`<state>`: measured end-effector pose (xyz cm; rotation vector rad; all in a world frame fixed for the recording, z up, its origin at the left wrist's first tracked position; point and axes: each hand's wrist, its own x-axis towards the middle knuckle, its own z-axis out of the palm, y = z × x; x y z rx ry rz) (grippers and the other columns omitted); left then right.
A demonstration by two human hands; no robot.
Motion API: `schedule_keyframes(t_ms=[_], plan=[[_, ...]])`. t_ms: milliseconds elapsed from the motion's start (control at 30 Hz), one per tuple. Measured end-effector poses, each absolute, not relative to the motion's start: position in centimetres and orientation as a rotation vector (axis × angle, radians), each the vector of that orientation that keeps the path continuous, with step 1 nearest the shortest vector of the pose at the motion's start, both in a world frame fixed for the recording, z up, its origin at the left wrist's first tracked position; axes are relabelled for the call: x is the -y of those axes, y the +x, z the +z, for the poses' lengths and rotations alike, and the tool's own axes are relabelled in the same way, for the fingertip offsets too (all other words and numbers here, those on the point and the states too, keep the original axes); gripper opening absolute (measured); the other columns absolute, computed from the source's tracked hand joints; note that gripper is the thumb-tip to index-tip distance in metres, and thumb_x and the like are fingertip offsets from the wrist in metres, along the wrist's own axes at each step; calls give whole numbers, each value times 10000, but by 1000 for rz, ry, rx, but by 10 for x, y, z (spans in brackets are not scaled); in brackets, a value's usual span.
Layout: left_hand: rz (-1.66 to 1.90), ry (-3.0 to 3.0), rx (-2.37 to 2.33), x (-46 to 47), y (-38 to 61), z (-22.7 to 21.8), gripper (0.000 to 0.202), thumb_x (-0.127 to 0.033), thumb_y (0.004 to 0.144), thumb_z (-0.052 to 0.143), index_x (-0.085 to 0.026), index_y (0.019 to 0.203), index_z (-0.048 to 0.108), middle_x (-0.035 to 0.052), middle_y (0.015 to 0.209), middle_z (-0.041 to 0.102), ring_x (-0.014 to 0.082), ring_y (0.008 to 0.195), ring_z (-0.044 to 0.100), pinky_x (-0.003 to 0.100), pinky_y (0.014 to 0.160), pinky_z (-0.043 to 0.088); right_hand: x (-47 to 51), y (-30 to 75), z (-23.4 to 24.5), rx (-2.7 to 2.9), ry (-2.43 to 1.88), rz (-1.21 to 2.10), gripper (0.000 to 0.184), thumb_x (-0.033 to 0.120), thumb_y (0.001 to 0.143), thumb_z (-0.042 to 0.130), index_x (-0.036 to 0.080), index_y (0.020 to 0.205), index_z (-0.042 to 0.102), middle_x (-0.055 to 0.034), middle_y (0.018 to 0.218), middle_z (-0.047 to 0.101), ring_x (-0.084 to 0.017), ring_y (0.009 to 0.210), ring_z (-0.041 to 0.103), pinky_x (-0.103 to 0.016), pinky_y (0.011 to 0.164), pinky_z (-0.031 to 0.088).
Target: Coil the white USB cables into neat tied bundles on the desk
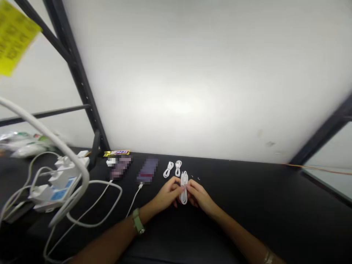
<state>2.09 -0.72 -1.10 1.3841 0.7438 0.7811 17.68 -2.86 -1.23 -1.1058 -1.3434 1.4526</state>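
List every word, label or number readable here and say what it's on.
Gold snack wrapper: red lettering, too blurred to read.
Yellow paper: printed lines, too blurred to read.
Blue labels on white chargers: too small to read.
One phone and another: pixelated, nothing readable.

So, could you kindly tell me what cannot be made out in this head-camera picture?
The middle of the coiled white cable: covered in the head view by the left hand and right hand.
The first dark slab and second dark slab: pixelated, so their kind cannot be told.
The yellow printed sheet: blurred and cut off by the top-left edge.
The white multi-socket charger: partly hidden by a thick white cable.
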Motion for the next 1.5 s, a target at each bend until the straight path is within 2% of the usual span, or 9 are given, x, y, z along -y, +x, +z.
schedule_keyframes(t_ms=[267,567,800,967,1100,1333,1500], plan=[[805,1475,-749,10,21,-9,404,-471,748,579,-171,995,468,5,728,584,89,538,544,149,376,396,25,184,-5,1088,-953,1773,259,342,662,615,201,701,400,76,539,475,-38,368,347,-151,338,174],[805,1501,-726,8,19,-11,383,-446,780,553,-166,1028,470,16,740,592,104,574,558,157,396,399,25,183,-6,1143,-980,1701,243,382,723,567,196,682,416,56,521,503,-45,354,341,-156,323,179],[791,1396,-666,7,21,-10,400,-433,759,591,-152,1020,479,10,709,599,88,531,545,157,403,398,23,185,-11,1450,-1159,1314,247,413,773,506,183,687,477,47,524,499,-61,364,362,-185,353,248],[755,1346,-600,10,22,-7,381,-414,742,624,-143,977,495,6,692,601,78,513,545,160,421,406,26,187,-4,1730,-1135,955,172,321,822,491,172,774,562,-10,713,588,-132,598,498,-237,546,387],[749,1291,-608,10,21,-8,403,-420,711,654,-151,968,499,-12,661,588,73,493,536,164,426,408,30,187,2,1883,-1164,736,186,293,851,451,160,802,572,-6,695,578,-130,591,481,-232,557,375],[760,1191,-636,9,19,-4,399,-413,718,647,-164,987,489,27,753,629,90,533,565,165,424,398,30,190,0,1942,-1158,708,225,282,850,437,172,662,490,20,587,525,-105,512,447,-204,496,334],[694,1216,-584,12,18,-3,409,-408,724,649,-158,1010,497,33,716,643,92,516,564,173,436,406,26,194,-2,1975,-1268,364,211,262,845,427,182,660,487,13,594,506,-114,529,432,-215,520,333]])
